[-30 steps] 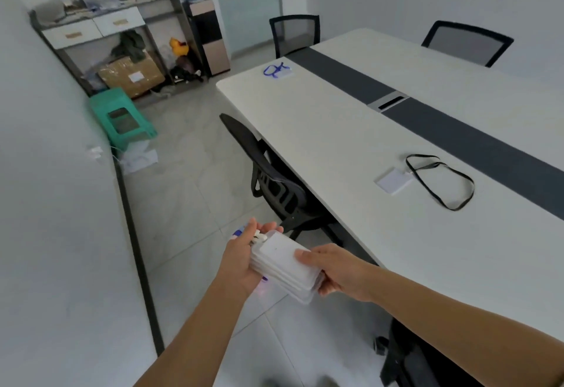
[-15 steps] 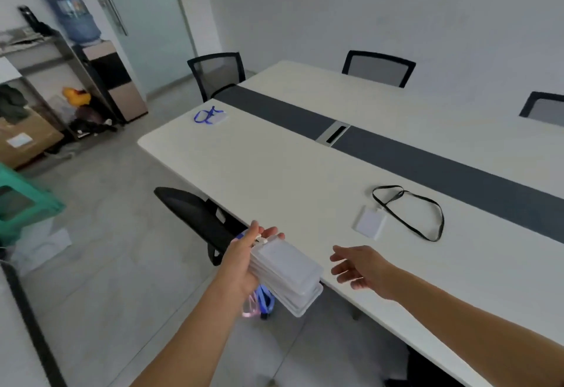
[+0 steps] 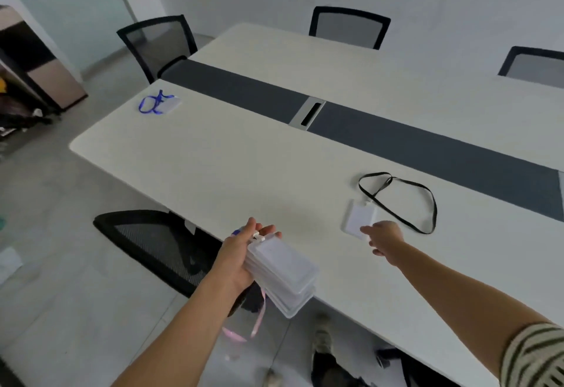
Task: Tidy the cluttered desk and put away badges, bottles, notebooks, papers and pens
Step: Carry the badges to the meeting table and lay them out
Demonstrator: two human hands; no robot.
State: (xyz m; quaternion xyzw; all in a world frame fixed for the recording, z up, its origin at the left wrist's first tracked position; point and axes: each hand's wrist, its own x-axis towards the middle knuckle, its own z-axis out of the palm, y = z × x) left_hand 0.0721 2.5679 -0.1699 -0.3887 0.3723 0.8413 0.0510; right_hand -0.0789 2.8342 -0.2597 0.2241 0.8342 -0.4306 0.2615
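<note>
While the left hand [image 3: 241, 252] grips a stack of clear badge holders [image 3: 283, 273] from the side, thumb over the clip end and fingers curled beneath, a pink lanyard [image 3: 259, 316] dangles under it, just off the near edge of the white conference table [image 3: 244, 173]. At three o'clock from the stack, the right hand [image 3: 383, 238] reaches out over the tabletop with its fingers loosely extended, holding nothing. Its fingertips are at the near corner of a white badge holder [image 3: 358, 215] lying flat, though whether they touch it cannot be told. That badge's black lanyard [image 3: 406, 200] loops away toward one o'clock. A striped sleeve [image 3: 537, 356] shows at the right arm's shoulder end. At nine o'clock from the left hand, a black mesh chair [image 3: 152, 243] is tucked against the table. Farther off, at eleven o'clock, a second badge with a blue lanyard [image 3: 157, 104] sits near the table's far left corner, beside the dark centre strip [image 3: 396, 139].
</note>
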